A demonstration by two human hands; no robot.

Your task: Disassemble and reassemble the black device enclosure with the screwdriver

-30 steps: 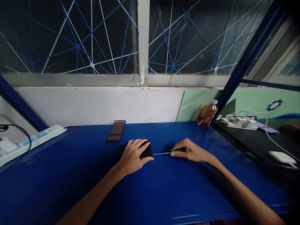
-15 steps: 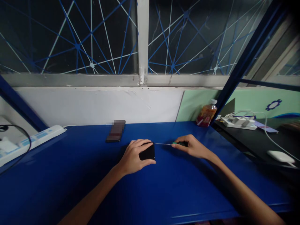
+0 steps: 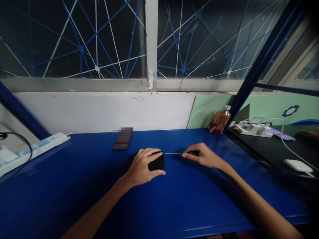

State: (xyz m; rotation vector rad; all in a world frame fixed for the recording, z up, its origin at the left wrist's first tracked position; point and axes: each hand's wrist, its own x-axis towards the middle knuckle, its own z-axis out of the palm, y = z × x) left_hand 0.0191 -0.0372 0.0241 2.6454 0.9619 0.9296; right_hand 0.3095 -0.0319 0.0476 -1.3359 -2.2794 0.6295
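My left hand [image 3: 144,166] grips a small black box-shaped object [image 3: 157,162] by its far and near edges, with the thumb in front and the fingers over the back. Its exact kind is not plain to see, and the palm hides its left part. In my right hand [image 3: 201,155] is a screwdriver [image 3: 174,153] with a thin metal shaft and a green and black handle. The shaft lies level and points left, its tip at the far right corner of the black object. Whether the tip touches it or only sits close, I cannot tell.
Behind my left hand a dark phone-like slab [image 3: 123,139] lies on the blue table [image 3: 161,205]. A bottle [image 3: 219,121] stands at the back right. A white power strip [image 3: 37,151] runs along the left edge. Chargers and cables [image 3: 256,128] lie on the dark table at right.
Both hands keep almost the same place and grip. The screwdriver's shaft has shifted very slightly; the rest of the scene stays put.
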